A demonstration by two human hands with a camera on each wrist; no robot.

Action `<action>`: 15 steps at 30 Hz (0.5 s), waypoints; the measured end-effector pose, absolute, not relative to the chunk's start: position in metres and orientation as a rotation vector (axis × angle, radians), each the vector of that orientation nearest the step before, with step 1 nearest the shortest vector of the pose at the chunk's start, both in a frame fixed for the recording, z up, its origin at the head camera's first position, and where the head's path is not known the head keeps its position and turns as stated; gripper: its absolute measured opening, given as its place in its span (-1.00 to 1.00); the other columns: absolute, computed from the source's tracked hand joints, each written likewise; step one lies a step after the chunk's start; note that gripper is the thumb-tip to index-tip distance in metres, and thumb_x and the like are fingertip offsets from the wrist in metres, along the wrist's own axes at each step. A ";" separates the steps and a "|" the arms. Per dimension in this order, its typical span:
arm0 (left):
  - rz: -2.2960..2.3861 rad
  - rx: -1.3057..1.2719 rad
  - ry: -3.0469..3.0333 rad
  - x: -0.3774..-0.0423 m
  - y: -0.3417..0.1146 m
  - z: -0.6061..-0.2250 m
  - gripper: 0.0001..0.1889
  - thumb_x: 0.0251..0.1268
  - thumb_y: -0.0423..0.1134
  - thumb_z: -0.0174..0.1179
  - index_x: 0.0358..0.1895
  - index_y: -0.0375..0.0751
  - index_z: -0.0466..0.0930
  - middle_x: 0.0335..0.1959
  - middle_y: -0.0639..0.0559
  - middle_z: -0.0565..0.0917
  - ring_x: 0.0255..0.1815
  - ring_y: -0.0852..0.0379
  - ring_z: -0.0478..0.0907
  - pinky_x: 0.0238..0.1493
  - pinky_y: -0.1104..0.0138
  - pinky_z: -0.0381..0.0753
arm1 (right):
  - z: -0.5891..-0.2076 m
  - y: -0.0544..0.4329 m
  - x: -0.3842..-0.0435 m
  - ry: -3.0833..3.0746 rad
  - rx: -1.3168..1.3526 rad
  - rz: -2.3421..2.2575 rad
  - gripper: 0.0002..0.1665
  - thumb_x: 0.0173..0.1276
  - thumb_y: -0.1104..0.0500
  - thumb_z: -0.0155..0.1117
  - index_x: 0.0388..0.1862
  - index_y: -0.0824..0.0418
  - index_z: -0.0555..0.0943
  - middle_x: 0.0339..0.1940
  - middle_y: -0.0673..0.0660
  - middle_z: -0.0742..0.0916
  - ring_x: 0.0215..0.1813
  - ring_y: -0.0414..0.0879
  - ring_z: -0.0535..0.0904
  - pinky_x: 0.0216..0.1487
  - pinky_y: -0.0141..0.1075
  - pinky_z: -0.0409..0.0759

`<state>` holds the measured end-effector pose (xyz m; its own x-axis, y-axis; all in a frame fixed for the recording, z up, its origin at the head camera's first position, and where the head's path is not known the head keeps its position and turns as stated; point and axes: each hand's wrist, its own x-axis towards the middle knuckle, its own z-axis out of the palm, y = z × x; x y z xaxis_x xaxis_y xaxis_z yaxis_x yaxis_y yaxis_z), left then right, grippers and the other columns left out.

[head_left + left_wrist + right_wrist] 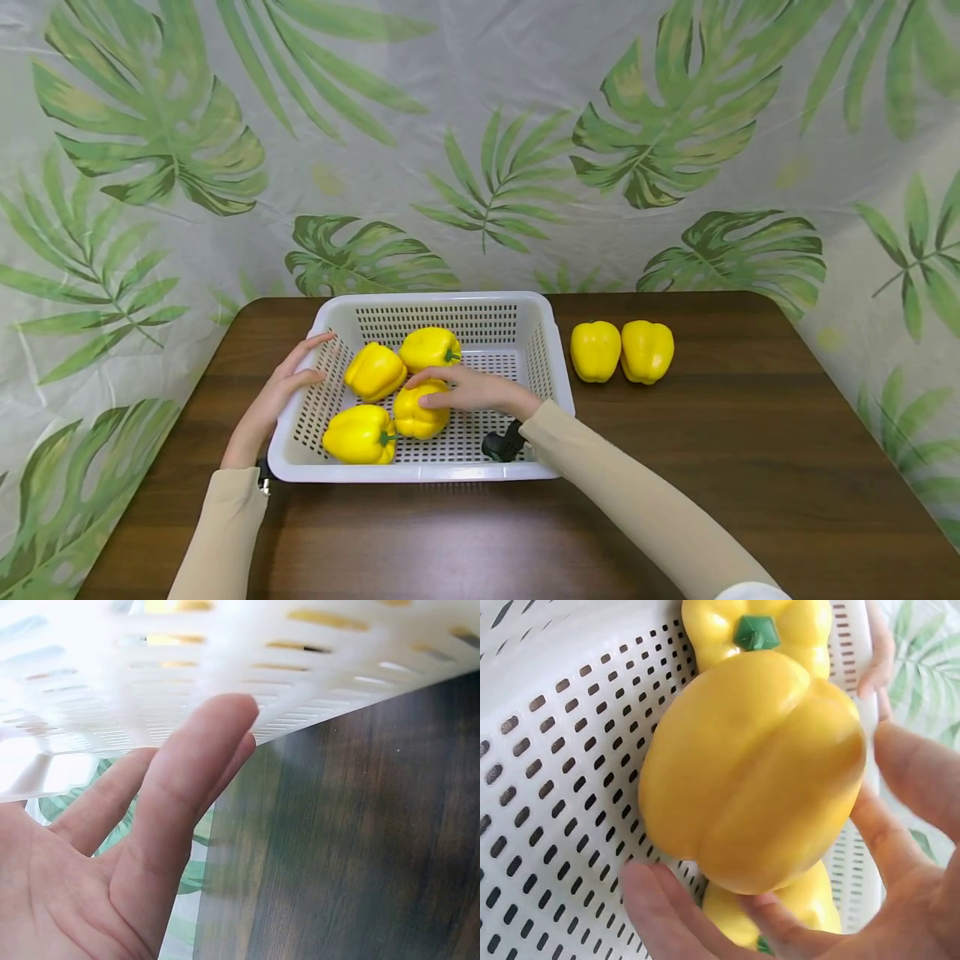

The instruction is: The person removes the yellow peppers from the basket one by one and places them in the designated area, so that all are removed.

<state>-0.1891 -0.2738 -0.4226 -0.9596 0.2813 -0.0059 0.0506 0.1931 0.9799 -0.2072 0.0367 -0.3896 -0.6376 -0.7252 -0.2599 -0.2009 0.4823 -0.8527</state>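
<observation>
A white plastic basket (420, 472) with slotted walls stands on the table. Inside are several yellow bell peppers, one at the back (427, 346), one at the left (372, 372) and one at the front left (358, 435). My right hand (472, 390) reaches over the basket, its thumb and fingers around another yellow bell pepper (412, 413); the right wrist view shows that bell pepper (750, 772) large, between the spread digits. At the basket's left side my left hand (281, 392) holds the rim, while some fingers (169, 802) lie along the outer wall.
Two more yellow bell peppers, one (596, 352) beside the other (648, 352), stand together right of the basket on the dark wooden table (712, 442). A leaf-patterned cloth (510, 83) hangs behind the table. A small black device (502, 443) sits at my right wrist.
</observation>
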 end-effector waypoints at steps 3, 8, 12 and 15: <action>1.861 0.320 2.273 -0.189 -0.274 -0.422 -0.42 0.43 -0.36 -0.14 0.48 -0.03 0.04 0.48 -0.26 -0.02 0.20 -0.42 0.27 -0.10 0.05 0.58 | -0.391 0.036 -0.206 2.051 -0.643 -1.099 -0.52 0.47 0.08 0.08 0.35 -0.01 0.39 0.15 0.15 0.47 -0.48 0.01 0.38 -0.40 -0.18 0.51; 1.864 0.325 2.271 -0.189 -0.274 -0.422 -0.42 0.43 -0.36 -0.14 0.48 -0.03 0.04 0.48 -0.26 -0.02 0.20 -0.42 0.26 -0.10 0.08 0.59 | -0.393 0.037 -0.205 1.944 -0.530 -1.168 -0.42 0.43 0.11 0.15 0.39 -0.05 0.29 0.19 0.21 0.40 -0.42 0.04 0.51 -0.29 -0.12 0.62; 1.863 0.328 2.271 -0.189 -0.274 -0.422 -0.42 0.43 -0.37 -0.15 0.48 -0.04 0.04 0.48 -0.27 -0.02 0.20 -0.41 0.26 -0.10 0.10 0.59 | -0.395 0.037 -0.206 1.938 -0.544 -1.217 -0.44 0.39 0.20 0.19 0.34 0.00 0.34 0.15 0.20 0.41 -0.44 0.02 0.49 -0.29 -0.11 0.63; 1.864 0.326 2.270 -0.189 -0.274 -0.422 -0.42 0.43 -0.37 -0.15 0.48 -0.04 0.04 0.48 -0.27 -0.01 0.20 -0.42 0.26 -0.11 0.11 0.59 | -0.395 0.036 -0.206 1.958 -0.579 -1.214 -0.46 0.35 0.26 0.20 0.29 0.01 0.40 0.12 0.18 0.43 -0.49 -0.01 0.40 -0.38 -0.18 0.56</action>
<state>-0.1887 -0.2736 -0.4224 -0.9587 0.2844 -0.0043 0.0512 0.1872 0.9810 -0.2059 0.0363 -0.3948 -0.6183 -0.6999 -0.3576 0.0088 0.4488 -0.8936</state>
